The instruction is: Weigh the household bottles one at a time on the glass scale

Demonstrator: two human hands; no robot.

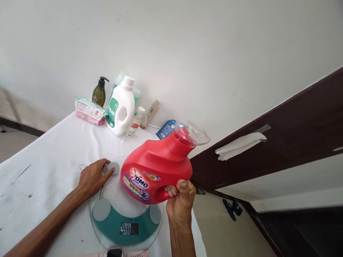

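My right hand is wrapped around the handle of a red OMO laundry detergent bottle. The bottle leans to the right over a round glass scale; whether its base touches the glass I cannot tell. A clear plastic dome-shaped piece covers the bottle's top. My left hand rests at the scale's far left edge, thumb and fingers apart beside a grey round pad. Lit digits show on the scale's display.
Behind stand a white detergent bottle, a dark green pump bottle, wipes packs, a small clear bottle, a beige tube and a blue pack. White cloth covers the table. A white towel hangs right.
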